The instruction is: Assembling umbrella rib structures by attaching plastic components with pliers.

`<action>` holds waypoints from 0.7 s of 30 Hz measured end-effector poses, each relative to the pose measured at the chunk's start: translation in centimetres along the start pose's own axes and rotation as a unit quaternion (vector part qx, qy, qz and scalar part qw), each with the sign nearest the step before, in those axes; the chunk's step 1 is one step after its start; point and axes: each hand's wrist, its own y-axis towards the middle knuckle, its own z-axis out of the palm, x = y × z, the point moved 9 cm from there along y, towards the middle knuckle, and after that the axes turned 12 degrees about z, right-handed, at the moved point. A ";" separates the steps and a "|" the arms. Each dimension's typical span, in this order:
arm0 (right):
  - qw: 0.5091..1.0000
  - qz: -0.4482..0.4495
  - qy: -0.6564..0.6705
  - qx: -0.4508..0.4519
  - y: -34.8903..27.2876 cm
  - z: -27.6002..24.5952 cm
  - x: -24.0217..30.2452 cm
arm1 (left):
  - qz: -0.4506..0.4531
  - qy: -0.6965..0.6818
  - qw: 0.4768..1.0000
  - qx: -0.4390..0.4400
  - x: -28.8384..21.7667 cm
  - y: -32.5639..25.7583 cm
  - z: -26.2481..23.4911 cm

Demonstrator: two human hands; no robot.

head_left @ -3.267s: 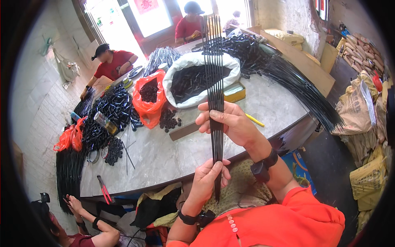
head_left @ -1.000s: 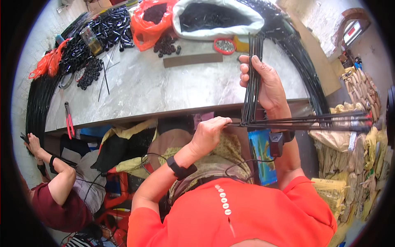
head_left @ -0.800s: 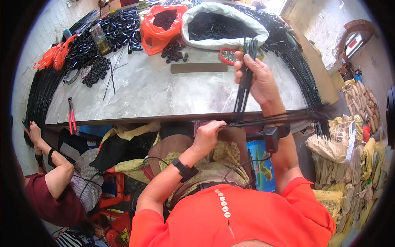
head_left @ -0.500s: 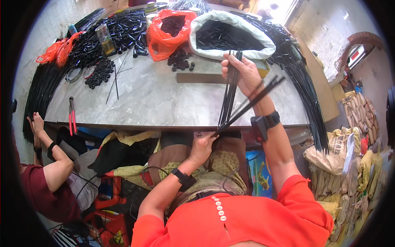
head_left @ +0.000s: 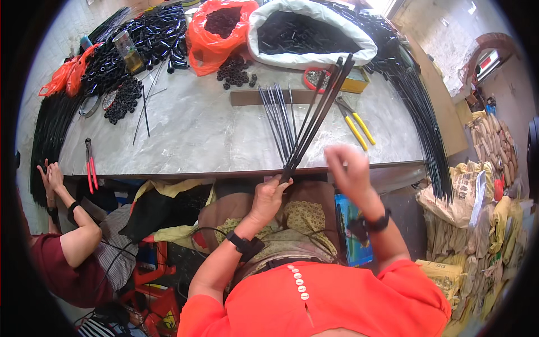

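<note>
My left hand (head_left: 268, 202) grips the lower ends of a bundle of thin black rods (head_left: 314, 121) just past the table's near edge. The rods spread from my fist in two groups: one leans left over a long brown strip (head_left: 241, 98), the other slants right toward the white sack. To the right of the bundle, my right hand (head_left: 351, 171) is raised over the table's near edge and apart from the rods. Motion smears its fingers. Yellow-handled pliers (head_left: 357, 128) lie beyond it, near a red dish of small metal pieces (head_left: 316, 80).
A white sack (head_left: 368, 54) and a red bag (head_left: 199, 36) of black parts stand at the back. Loose black parts (head_left: 120, 101) and red-handled pliers (head_left: 91, 168) lie left. Long rods (head_left: 426, 129) overhang the right edge. A co-worker's hands (head_left: 51, 178) are at far left.
My right hand has released the rods' upper ends and moved down toward me. The bundle now fans upward from my left fist. The yellow-handled pliers and red dish have come into view.
</note>
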 end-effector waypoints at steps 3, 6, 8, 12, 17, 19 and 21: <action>0.981 -0.023 -0.164 0.100 -7.5 2.6 -1.9 | 0.010 0.020 1.000 0.006 -0.7 0.5 -0.1; 0.969 0.050 -0.201 0.132 -11.4 4.4 -5.8 | 0.022 0.039 0.999 0.002 -0.6 0.2 -0.2; 0.954 0.173 -0.212 0.121 -12.9 4.8 -9.3 | 0.021 0.041 0.999 -0.007 -0.3 0.1 -0.1; 0.948 0.240 -0.103 0.185 -13.2 4.1 -11.9 | 0.005 0.020 1.000 -0.019 0.3 -0.2 0.1; 0.921 0.371 -0.034 0.113 -11.9 -4.0 -14.0 | -0.038 0.012 0.999 -0.013 2.1 -0.9 -0.3; 0.910 0.354 -0.183 0.116 -13.1 -7.1 -16.5 | -0.030 0.023 0.999 -0.017 2.4 -0.9 -0.4; 0.832 0.318 -0.429 0.151 -14.5 -8.3 -18.7 | -0.043 0.007 0.999 -0.018 2.7 -1.0 -0.2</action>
